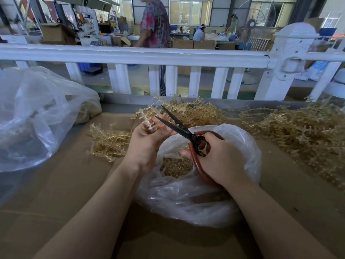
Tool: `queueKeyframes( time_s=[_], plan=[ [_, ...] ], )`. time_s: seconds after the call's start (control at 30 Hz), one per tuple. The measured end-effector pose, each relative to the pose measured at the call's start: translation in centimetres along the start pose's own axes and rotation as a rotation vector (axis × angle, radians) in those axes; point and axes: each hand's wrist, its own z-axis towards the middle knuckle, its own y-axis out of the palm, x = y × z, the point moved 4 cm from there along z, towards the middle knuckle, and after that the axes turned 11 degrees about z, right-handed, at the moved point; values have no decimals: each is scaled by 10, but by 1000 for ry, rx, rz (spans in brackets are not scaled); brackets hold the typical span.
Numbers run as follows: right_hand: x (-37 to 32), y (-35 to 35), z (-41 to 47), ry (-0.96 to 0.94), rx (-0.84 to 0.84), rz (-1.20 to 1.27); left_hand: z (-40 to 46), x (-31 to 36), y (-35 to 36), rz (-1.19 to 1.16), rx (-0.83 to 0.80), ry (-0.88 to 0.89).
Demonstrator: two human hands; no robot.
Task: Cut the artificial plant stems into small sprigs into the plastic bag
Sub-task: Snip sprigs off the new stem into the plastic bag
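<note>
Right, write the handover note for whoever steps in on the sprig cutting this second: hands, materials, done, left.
Left hand grips one pale stem upright above the bag mouth.
Right hand holds the red-handled scissors, blades open at the stem, cut not yet made.
The small plastic bag sits open on the cardboard under both hands, with cut sprigs already inside.
Uncut stems remain: a heap behind the hands, a small pile to the left, a big pile on the right.
A larger plastic bag lies far left.
</note>
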Motion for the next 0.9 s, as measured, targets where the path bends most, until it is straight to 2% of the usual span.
queueKeyframes(
  time_s=[0.9],
  plan=[
    [0,-1,1,-8,76,-145,-3,2,-1,66,-17,-6]
  ],
)
